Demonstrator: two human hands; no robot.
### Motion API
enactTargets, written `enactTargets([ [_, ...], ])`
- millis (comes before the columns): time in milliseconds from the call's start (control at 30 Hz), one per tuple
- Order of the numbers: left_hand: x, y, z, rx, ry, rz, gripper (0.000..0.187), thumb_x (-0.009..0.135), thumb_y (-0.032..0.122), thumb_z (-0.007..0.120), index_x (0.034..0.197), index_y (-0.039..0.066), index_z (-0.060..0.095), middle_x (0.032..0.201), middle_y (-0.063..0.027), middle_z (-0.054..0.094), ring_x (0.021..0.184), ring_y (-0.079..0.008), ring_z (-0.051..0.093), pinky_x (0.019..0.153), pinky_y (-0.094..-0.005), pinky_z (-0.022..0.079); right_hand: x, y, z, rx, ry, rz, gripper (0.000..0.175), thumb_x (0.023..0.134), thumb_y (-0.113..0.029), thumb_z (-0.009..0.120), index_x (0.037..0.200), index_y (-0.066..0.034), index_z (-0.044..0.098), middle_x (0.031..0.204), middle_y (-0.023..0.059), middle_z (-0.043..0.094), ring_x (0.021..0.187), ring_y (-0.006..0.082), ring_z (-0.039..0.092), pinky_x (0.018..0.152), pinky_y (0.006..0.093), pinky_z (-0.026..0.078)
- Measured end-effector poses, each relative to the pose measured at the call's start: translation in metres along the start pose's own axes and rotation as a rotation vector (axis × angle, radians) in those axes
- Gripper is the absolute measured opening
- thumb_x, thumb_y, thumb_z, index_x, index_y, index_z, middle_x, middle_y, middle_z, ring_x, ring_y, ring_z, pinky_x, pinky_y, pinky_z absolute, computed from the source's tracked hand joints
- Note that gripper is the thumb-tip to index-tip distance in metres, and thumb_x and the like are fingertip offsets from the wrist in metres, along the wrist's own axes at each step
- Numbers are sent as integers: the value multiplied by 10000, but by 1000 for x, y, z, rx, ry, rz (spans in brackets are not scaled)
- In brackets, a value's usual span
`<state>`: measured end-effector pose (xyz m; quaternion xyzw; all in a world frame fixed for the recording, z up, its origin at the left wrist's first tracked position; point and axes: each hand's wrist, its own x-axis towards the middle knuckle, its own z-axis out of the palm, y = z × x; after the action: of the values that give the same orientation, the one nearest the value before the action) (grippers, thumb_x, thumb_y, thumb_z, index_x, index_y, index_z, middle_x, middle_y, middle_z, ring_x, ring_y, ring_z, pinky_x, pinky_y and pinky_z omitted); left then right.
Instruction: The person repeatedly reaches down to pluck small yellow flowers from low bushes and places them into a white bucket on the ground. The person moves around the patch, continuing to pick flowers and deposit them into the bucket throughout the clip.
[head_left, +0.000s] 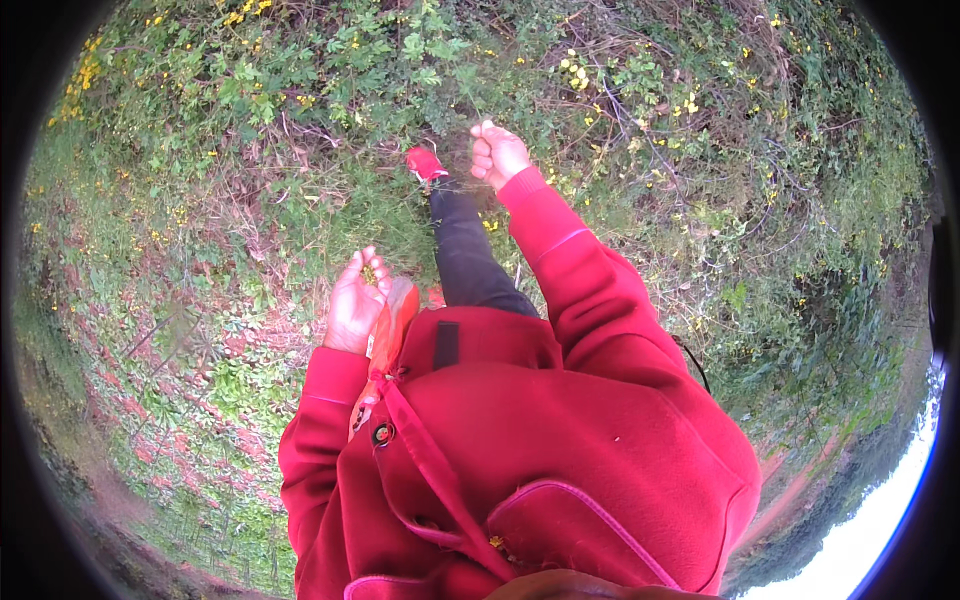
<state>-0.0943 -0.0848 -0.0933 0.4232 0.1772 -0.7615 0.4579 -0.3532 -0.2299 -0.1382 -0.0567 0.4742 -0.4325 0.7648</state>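
My left hand (355, 306) is half curled, palm up, around a small bunch of yellow-green flower heads (369, 275). Close beside it, an orange and white plastic bag (397, 319) hangs from a red cloth strap (427, 442) across my red jacket. My right hand (499, 155) reaches farther forward over the plants, thumb and forefinger pinched together and the other fingers curled in. Whether a thin stem is between those fingertips is too small to see. Pale yellow blossoms (576, 71) grow ahead and to the right of this hand.
Dense green weeds (420, 45) with yellow flowers cover the ground ahead. Bare thin branches (637, 127) tangle at the right. One red shoe (426, 163) stands among the plants. Reddish soil (247, 442) shows between low leaves at the left.
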Motion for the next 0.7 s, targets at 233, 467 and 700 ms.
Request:
enactTargets([
  [233,13,4,11,51,-17,-14,216,895,209,511,1028,37,509,833,-56,498,721,-156,473,620,-268,426,-3,19,0,143,-89,120,182,931,-221,387,901,-80,498,593,-20,389,469,101,344,462,277,317],
  [467,25,3,15,86,-46,-41,239,887,210,525,1035,24,504,829,-54,488,727,-161,475,616,-273,418,-2,57,-32,196,-196,315,189,917,-234,450,887,-64,526,613,-18,474,501,108,450,478,280,413],
  [700,41,-3,7,81,-61,-78,218,898,214,506,1019,33,516,822,-41,488,724,-146,472,625,-261,427,33,45,-54,-339,207,159,189,891,-177,495,949,-13,568,791,64,597,659,166,585,668,342,540],
])
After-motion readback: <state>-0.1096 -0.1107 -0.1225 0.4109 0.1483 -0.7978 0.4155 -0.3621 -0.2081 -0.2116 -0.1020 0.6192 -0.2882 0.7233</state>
